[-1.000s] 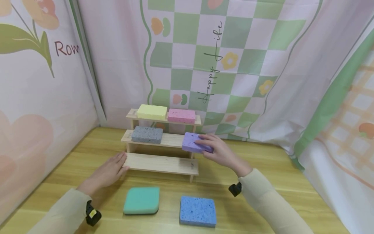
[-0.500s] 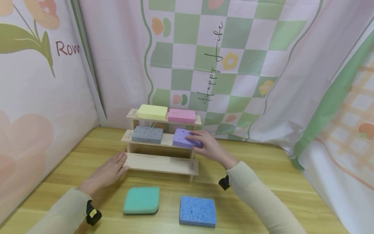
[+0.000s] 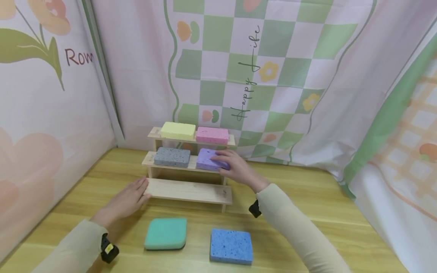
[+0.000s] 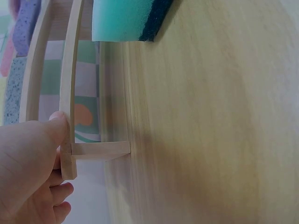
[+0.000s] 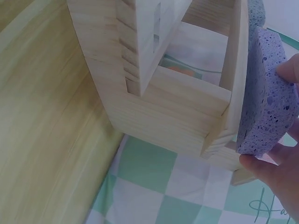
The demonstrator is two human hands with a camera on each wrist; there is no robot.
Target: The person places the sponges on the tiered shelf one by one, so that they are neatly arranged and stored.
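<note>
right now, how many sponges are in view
6: a yellow sponge and pink sponge on the top shelf; a grey sponge on the middle shelf; a purple sponge there, in the right hand; a teal sponge and blue sponge on the table.

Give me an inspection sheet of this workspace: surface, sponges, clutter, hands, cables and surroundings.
Surface: wood-grain table bearing a three-step wooden shelf.
Sponges: yellow sponge and pink sponge on top step, gray sponge on middle step, green sponge and blue sponge on the table.
Clutter: nothing seen.
Hands: left hand holds the left end of the bottom step; right hand grips the purple sponge at the middle step.
Cables: nothing seen.
Surroundings: patterned cloth behind and on both sides.
</note>
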